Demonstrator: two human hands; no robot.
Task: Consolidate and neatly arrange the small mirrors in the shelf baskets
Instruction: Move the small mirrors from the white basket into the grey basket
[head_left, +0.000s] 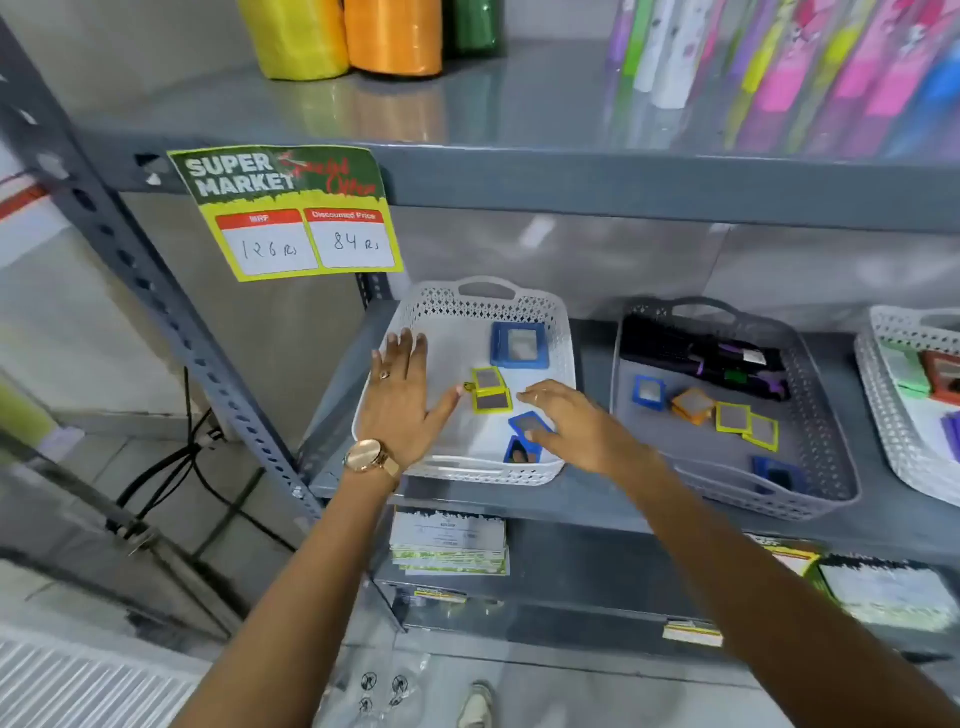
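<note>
1. Paper pads are lying stacked on the lower shelf, under the white basket.
2. The left hand, wearing a watch, is lying flat and spread inside the white basket, holding nothing, thumb nearly touching two yellow mirrors.
3. The right hand is reaching in palm down, fingers loosely apart, resting over two small blue mirrors.
4. A larger blue mirror is sitting farther back.
5. The grey basket alongside is holding more mirrors.
6. A price sign is hanging above.
</note>
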